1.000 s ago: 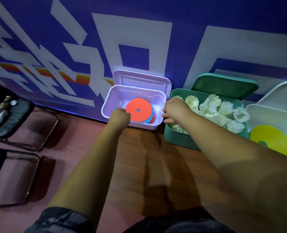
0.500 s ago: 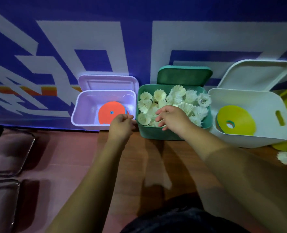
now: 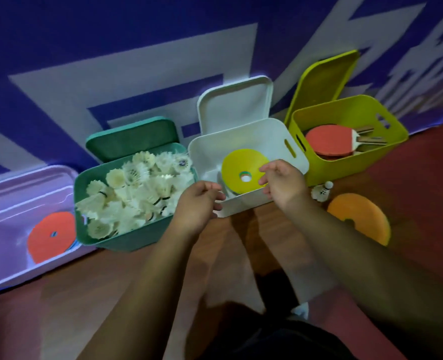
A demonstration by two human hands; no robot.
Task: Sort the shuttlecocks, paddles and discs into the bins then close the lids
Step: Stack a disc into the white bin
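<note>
I take the white bin [image 3: 243,141] as my landmark. Inside it a yellow disc [image 3: 241,168] leans against the wall, and its lid [image 3: 234,102] stands open behind it. My left hand [image 3: 195,206] hovers at the bin's front left corner, fingers loosely curled and holding nothing. My right hand [image 3: 282,184] hangs over the front rim, half open, fingertips just beside the yellow disc; I cannot tell whether they touch it.

Just left of the white bin, the green bin [image 3: 126,240] is heaped with shuttlecocks [image 3: 134,193], lid up. Further left, the lilac bin [image 3: 4,203] holds a red-orange disc [image 3: 51,236]. To the right, the yellow-green bin [image 3: 345,162] holds paddles [image 3: 332,142], lid up as well.

I judge the sorting nearly done, not finished. One stray shuttlecock [image 3: 321,190] lies on the floor just right of the white bin's front corner, and an orange disc [image 3: 360,219] rests on the floor beyond it. Those two need binning. After that, every lid I can see has yet to be shut; the lilac bin's lid is out of view.
</note>
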